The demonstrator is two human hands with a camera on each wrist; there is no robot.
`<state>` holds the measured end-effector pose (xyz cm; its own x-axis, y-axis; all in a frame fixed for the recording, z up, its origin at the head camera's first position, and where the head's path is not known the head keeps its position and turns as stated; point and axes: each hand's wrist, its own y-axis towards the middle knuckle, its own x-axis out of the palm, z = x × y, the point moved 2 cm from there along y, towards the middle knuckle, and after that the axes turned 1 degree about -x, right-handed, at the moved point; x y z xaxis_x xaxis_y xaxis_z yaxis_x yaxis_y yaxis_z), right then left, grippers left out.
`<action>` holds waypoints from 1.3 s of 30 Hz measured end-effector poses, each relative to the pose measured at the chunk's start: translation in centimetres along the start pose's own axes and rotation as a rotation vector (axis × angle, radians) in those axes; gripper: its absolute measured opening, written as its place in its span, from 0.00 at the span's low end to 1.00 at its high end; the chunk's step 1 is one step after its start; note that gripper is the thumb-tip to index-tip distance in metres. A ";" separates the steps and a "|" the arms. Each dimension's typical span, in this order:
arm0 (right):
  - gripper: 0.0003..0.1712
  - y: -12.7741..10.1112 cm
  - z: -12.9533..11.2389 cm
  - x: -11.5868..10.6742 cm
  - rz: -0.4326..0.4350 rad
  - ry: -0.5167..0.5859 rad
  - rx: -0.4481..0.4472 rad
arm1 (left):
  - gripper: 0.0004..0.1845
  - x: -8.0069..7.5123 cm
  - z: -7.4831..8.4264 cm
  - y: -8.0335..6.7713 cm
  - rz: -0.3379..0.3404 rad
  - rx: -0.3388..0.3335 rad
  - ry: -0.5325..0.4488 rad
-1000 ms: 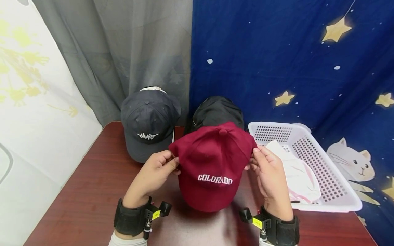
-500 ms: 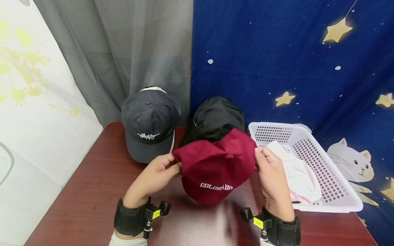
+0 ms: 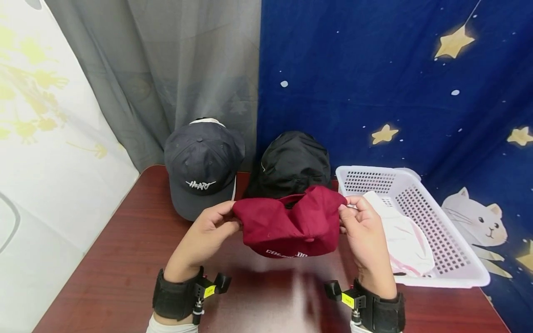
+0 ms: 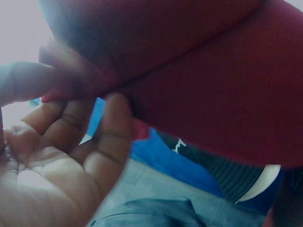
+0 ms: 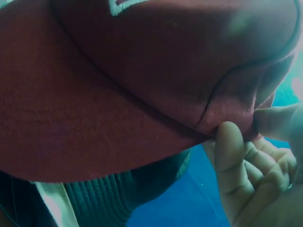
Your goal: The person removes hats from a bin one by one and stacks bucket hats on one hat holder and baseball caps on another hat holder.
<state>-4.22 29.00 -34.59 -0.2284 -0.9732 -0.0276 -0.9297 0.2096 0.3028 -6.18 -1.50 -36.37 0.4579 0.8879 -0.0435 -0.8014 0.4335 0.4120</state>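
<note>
Above the table's middle, a dark red baseball cap [image 3: 287, 226] is held between both hands, its crown tipped toward the camera and creased in the centre. Its white lettering is partly turned out of sight along the lower edge. My left hand [image 3: 212, 231] pinches one side of the cap between thumb and fingers. On the opposite side, my right hand [image 3: 362, 231] pinches the edge likewise. In the left wrist view the brim [image 4: 227, 109] spreads to the right of the fingers. The right wrist view shows the brim [image 5: 94, 127] left of the thumb and fingers.
Behind the red cap sits a black cap [image 3: 295, 159]. A dark navy cap [image 3: 201, 162] with white lettering stands at the left. On the right, a white plastic basket [image 3: 458, 259] holds a white and pink cap [image 3: 405, 240]. Curtains hang behind the brown table [image 3: 125, 259].
The red cap has been tilted, its back edge coming down and its brim swinging under, so its lettering shows less and more of the black cap is visible. Both hands keep their hold.
</note>
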 end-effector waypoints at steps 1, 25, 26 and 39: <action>0.02 0.0 0.0 0.0 -0.009 -0.005 -0.003 | 0.14 0.0 0.1 0.0 0.005 0.022 -0.053; 0.10 -0.1 0.0 0.2 -0.138 0.021 -0.061 | 0.06 -0.5 -0.2 0.2 0.122 -0.150 -0.149; 0.09 0.0 0.0 0.2 -0.125 0.016 -0.070 | 0.07 -0.5 -0.1 0.2 0.102 -0.160 -0.141; 0.07 -0.1 -0.1 0.0 -0.033 0.042 -0.069 | 0.09 -0.4 -0.5 0.0 -0.087 -0.150 0.016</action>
<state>-4.09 28.98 -34.57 -0.1846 -0.9828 0.0007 -0.9141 0.1719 0.3673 -6.56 -1.81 -36.80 0.5232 0.8476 -0.0882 -0.8077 0.5262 0.2658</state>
